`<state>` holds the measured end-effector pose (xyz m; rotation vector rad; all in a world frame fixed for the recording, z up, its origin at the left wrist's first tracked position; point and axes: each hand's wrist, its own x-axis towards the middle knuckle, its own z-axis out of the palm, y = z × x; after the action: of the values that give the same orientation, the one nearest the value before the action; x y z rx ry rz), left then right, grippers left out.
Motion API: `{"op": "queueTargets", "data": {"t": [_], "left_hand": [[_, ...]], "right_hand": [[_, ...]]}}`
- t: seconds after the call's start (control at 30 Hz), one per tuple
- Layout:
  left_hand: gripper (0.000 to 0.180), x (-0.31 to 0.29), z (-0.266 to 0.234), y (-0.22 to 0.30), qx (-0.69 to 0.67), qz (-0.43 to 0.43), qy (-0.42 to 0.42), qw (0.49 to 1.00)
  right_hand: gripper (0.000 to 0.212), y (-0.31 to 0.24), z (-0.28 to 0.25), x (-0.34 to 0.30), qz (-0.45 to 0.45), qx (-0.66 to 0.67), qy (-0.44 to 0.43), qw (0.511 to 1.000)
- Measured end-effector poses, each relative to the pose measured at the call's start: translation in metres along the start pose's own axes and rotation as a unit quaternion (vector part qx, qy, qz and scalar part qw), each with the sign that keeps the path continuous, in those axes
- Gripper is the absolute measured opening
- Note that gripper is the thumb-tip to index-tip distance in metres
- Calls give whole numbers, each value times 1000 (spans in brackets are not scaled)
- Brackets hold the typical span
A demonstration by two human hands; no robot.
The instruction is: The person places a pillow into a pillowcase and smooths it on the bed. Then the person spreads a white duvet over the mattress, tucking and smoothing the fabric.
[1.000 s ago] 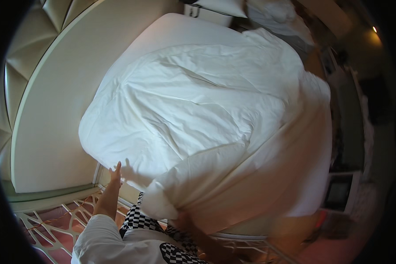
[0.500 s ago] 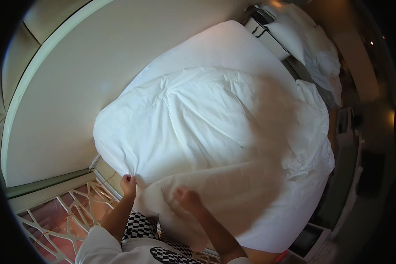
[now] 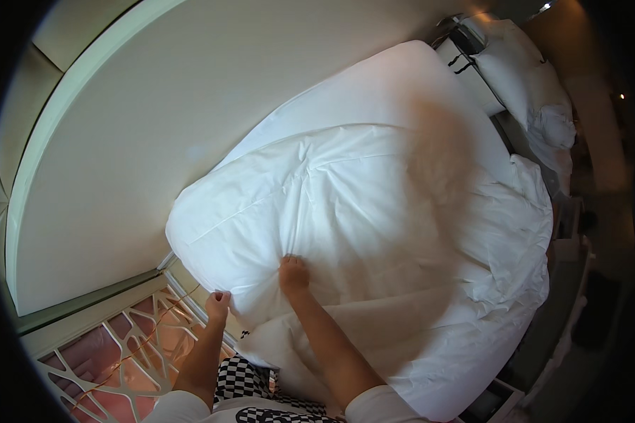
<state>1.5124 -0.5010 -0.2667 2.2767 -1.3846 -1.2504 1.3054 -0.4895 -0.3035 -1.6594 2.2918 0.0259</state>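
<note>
A large white duvet (image 3: 360, 190) lies rumpled over a bed, with folds running across it. My left hand (image 3: 218, 304) is closed on its near left edge, fingers pinched together. A little to the right and farther in, my right hand (image 3: 293, 273) is closed on a gathered part of the same duvet. Creases run from that grip toward the far side. Near me, a loose flap of the duvet is folded back below my right forearm. Beyond the duvet, the smooth white sheet (image 3: 381, 84) on the mattress shows.
A pale wall panel (image 3: 141, 155) rises along the left of the bed. A white lattice railing (image 3: 130, 338) stands at the lower left, with an orange cord across it. White bedding (image 3: 518, 70) is piled at the far right beside a white box (image 3: 469, 77).
My right hand has moved up and farther onto the duvet and now grips it, pulling creases together. My left hand has shifted slightly right and nearer. The whole view has shifted.
</note>
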Motion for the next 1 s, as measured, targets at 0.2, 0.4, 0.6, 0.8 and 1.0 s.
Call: {"op": "queueTargets", "data": {"t": [0.2,0.4,0.6,0.8,1.0], "left_hand": [[14,-39,-1,-1,-134,67,58,987],[12,-125,-37,34,-173,83,-26,981],[5,-136,-43,129,-224,392,-39,891],[3,-67,36,328,-386,459,-16,800],[19,-58,20,550,-392,622,35,677]], "right_hand": [[19,36,-47,1,-135,318,-41,938],[19,65,-137,-53,-67,551,-210,805],[7,103,-192,-89,74,759,-31,647],[13,152,-286,-36,45,760,342,550],[7,189,-419,83,-166,571,533,601]]}}
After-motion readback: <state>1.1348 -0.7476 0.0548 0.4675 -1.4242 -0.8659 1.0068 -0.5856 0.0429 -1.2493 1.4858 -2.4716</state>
